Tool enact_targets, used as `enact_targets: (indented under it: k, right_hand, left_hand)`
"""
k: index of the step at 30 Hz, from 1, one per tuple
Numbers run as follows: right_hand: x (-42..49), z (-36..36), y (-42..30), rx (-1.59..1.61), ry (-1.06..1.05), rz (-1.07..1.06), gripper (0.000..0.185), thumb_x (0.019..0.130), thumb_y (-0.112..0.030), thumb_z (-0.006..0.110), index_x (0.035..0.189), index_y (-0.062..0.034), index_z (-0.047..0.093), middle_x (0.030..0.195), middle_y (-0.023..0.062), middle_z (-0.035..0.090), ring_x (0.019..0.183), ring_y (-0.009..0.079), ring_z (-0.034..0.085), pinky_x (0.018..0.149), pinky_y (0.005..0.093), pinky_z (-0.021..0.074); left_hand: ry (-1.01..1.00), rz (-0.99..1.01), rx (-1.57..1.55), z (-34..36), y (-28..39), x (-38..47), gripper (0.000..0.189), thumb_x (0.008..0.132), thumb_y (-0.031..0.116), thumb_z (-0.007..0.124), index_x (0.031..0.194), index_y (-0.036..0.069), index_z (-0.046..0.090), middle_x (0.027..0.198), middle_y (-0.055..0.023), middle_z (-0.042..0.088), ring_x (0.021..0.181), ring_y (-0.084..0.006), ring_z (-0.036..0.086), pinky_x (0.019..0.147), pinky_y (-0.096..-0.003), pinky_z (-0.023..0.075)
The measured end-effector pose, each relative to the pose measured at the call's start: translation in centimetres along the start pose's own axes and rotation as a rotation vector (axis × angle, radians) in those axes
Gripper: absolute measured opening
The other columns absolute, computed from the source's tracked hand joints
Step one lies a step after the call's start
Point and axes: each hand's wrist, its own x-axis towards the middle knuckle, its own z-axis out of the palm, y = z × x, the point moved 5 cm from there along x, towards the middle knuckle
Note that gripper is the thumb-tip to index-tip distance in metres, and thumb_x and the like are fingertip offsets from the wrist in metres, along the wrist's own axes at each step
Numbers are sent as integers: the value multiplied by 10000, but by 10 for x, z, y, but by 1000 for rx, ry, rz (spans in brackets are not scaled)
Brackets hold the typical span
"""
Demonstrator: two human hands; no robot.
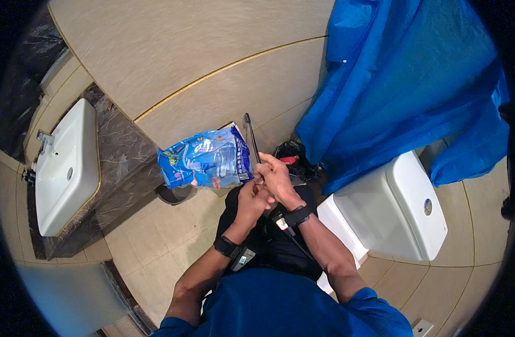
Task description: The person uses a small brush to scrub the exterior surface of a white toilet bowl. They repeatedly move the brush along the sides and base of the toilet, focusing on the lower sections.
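Note:
My right hand (277,179) grips a slim black stick-like brush (253,141), apparently a toothbrush. Its narrow head points up and away from me. My left hand (251,204) is just below and to the left, fingertips drawn together close to the right hand. Whether those fingertips hold the brush's lower end or the corner of the bag is hidden. Beside both hands, to the left, is a crinkled blue printed plastic bag (202,158) with a clear section and writing on it. What supports the bag cannot be seen.
A white washbasin (68,168) with a tap sits on a dark marble counter (122,143) at left. A dark bin (177,194) stands below it. To the right are a white toilet (392,210), a blue plastic sheet (400,84) and a black bag (295,151) holding something red.

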Motion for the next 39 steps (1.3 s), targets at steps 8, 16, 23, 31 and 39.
enact_targets:
  k: [8,16,23,31,39]
  right_hand:
    - [-18,-16,-32,190,34,-11,311,958,-110,502,1245,10,479,897,56,589,696,99,593,587,228,502]
    - [-58,-38,-33,281,205,-2,250,946,-94,503,1167,20,514,786,52,619,627,89,580,527,213,459]
    - [-34,1,-113,477,72,-273,338,940,-135,526,1207,63,465,912,91,598,739,112,585,639,244,518]
    - [-8,53,-135,487,15,-221,226,928,-88,524,1107,48,507,819,75,630,690,106,601,610,253,520]
    - [10,34,-156,315,152,-339,190,924,-90,545,1078,21,561,811,66,646,702,89,589,616,233,499]
  left_hand:
    - [-72,88,2,17,28,-9,348,915,63,548,1253,-17,520,854,-39,628,638,-80,580,499,-197,442]
    - [-168,190,92,40,27,-17,270,908,54,567,1171,-3,571,824,-18,626,655,-75,576,548,-206,453]
    - [84,540,367,15,103,-11,253,896,78,601,1139,6,590,809,-67,624,653,-97,574,602,-246,477]
    - [300,643,425,-24,141,0,217,853,49,638,1054,-19,595,855,-102,680,754,-133,646,681,-267,521]
    - [340,678,363,-18,151,35,145,876,86,645,964,-22,605,795,-91,674,688,-98,616,629,-258,515]
